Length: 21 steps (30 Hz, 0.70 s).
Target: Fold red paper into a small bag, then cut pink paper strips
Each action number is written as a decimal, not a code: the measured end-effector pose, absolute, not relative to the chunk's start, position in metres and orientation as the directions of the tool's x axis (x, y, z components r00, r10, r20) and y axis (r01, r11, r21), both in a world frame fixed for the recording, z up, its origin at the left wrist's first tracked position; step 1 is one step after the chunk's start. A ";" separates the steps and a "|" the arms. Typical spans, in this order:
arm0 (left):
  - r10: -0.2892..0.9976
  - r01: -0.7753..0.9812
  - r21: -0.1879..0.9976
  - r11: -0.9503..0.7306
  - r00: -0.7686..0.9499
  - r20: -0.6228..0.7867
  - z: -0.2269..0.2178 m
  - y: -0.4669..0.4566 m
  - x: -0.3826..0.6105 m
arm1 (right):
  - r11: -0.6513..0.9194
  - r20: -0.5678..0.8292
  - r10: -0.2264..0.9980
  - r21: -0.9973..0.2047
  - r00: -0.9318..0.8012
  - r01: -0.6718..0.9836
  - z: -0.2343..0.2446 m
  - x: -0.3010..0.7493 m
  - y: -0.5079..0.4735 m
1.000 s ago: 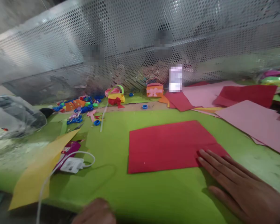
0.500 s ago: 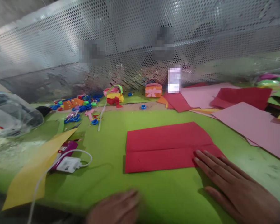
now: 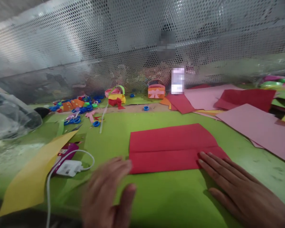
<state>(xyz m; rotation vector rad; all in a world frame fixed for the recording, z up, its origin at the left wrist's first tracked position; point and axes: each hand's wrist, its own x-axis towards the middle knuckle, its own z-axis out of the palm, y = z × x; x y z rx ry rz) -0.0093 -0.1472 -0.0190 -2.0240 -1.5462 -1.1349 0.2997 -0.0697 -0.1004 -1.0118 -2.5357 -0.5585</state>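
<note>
From the head camera, a folded red paper sheet (image 3: 171, 147) lies flat on the green table (image 3: 171, 199), between the two hands and slightly beyond them. Its long axis runs left to right, with a crease along that same line. The right hand (image 3: 237, 186) lies flat and open, fingers spread, its fingertips pressing the sheet's near right corner. The left hand (image 3: 106, 193), blurred, is open with fingers extended, its tips at or just short of the sheet's near left corner. Left of that hand lie a white charger (image 3: 70, 167) and a yellow paper sheet (image 3: 30, 177). Beyond the right hand lie pink sheets (image 3: 256, 126).
</note>
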 end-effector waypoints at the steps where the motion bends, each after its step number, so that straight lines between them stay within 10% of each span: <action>1: 0.642 0.901 0.113 -0.420 0.207 0.738 -0.020 -0.145 -0.004 | 0.669 0.460 0.563 0.236 -0.687 0.705 -0.099 0.299 -0.069; 7: 0.690 0.798 0.067 -0.599 0.471 0.550 -0.038 -0.123 0.043 | 0.645 0.478 0.558 0.265 -0.678 0.717 -0.080 0.288 -0.084; 14: 0.793 0.806 0.127 -0.578 0.518 0.319 -0.048 -0.114 0.051 | 0.731 0.466 0.653 -0.184 -0.597 0.657 -0.056 0.295 -0.098; 21: 0.885 0.855 0.247 -0.455 0.403 0.235 -0.034 -0.113 0.019 | 0.817 0.426 0.515 0.021 -0.744 0.577 -0.076 0.304 -0.077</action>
